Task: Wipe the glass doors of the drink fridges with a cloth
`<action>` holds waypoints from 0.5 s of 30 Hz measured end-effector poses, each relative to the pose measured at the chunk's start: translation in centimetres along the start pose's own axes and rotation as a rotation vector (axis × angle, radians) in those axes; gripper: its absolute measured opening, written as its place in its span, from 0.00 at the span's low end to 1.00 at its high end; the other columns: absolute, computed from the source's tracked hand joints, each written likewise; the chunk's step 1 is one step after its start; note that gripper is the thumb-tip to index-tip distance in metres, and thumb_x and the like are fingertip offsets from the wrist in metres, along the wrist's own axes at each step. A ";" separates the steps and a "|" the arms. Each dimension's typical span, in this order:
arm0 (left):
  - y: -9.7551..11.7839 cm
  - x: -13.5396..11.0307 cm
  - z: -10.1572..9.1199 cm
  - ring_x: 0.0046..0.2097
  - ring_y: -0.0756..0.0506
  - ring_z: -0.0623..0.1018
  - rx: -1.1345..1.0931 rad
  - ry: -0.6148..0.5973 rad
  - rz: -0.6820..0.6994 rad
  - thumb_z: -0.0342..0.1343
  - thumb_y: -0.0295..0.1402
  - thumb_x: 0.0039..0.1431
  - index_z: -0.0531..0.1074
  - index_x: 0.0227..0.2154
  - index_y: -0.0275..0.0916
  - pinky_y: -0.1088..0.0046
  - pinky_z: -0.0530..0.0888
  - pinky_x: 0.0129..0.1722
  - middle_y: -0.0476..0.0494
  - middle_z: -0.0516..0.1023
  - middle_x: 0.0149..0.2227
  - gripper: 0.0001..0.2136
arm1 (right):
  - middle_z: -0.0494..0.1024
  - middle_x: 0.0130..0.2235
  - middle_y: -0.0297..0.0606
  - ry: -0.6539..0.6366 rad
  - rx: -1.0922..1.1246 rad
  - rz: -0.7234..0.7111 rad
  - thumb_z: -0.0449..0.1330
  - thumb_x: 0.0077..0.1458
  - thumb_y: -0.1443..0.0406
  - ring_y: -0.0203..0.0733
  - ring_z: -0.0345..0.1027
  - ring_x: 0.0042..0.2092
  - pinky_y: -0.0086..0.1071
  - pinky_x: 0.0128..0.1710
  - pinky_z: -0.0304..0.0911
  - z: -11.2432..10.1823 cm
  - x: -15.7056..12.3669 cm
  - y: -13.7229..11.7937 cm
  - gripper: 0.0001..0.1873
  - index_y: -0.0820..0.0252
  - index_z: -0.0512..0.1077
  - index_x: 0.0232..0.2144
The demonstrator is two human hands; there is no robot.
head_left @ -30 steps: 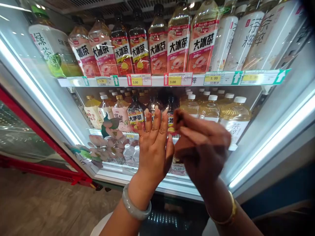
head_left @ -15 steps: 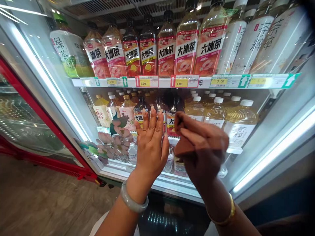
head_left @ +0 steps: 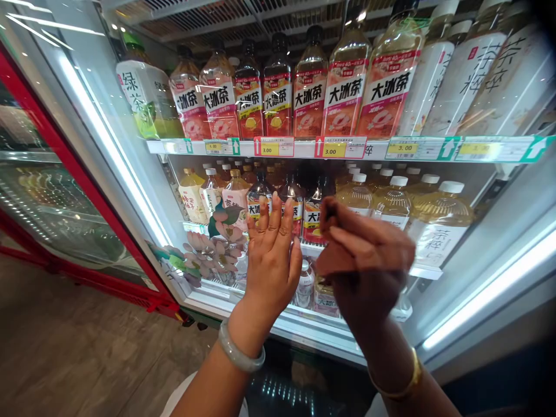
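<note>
My left hand (head_left: 273, 260) is raised with its palm forward and its fingers stretched out, apparently flat against the glass door of a drinks fridge. Nothing is in it. To its right, my right hand (head_left: 376, 255) is closed on a reddish-brown cloth (head_left: 334, 259), bunched between the fingers, with a loose part hanging below. The hand is in shadow and slightly blurred, so whether the cloth touches the glass I cannot tell. Behind the hands, iced tea bottles (head_left: 313, 217) stand on the middle shelf. A pink flower decal (head_left: 217, 252) is left of my left hand.
Large tea bottles (head_left: 345, 95) line the upper shelf above price tags (head_left: 269, 147). Clear bottles with white caps (head_left: 441, 226) stand at right. A red-framed fridge (head_left: 99, 214) adjoins on the left, above the brown floor (head_left: 108, 347).
The view has shifted, so the shelves and bottles appear further right and slightly lower. Both hands keep nearly the same pose, the left flat and the right around the cloth.
</note>
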State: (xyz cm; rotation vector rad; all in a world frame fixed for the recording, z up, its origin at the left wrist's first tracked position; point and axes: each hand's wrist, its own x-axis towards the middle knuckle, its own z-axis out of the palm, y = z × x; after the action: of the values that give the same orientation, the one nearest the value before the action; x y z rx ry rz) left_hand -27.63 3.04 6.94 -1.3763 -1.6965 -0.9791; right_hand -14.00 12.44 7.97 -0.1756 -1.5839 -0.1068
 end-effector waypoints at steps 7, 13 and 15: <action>-0.9 -0.4 -0.5 0.78 0.40 0.45 0.001 -0.009 0.004 0.47 0.28 0.71 0.40 0.76 0.44 0.52 0.41 0.76 0.41 0.43 0.78 0.34 | 0.81 0.53 0.41 -0.135 0.075 -0.031 0.62 0.63 0.65 0.50 0.72 0.57 0.51 0.61 0.66 1.3 -1.3 -1.6 0.10 0.52 0.77 0.47; -1.0 -0.5 -0.5 0.78 0.40 0.46 0.031 -0.003 -0.008 0.49 0.27 0.70 0.40 0.76 0.44 0.50 0.41 0.76 0.40 0.44 0.77 0.36 | 0.81 0.56 0.44 0.033 0.021 0.015 0.63 0.62 0.63 0.53 0.74 0.55 0.54 0.60 0.66 -0.4 0.5 0.3 0.11 0.54 0.77 0.47; -0.9 -0.5 -0.3 0.78 0.41 0.44 0.023 -0.003 -0.007 0.48 0.27 0.70 0.39 0.76 0.44 0.51 0.42 0.76 0.41 0.44 0.77 0.36 | 0.81 0.55 0.44 0.000 0.019 0.011 0.61 0.63 0.62 0.53 0.74 0.56 0.54 0.60 0.65 0.1 -0.1 -0.1 0.11 0.54 0.77 0.47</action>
State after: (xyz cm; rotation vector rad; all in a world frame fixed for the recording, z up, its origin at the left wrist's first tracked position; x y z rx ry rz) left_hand -28.37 2.46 6.49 -1.3583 -1.7107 -0.9588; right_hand -14.09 12.30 7.83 -0.1690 -1.5836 -0.0832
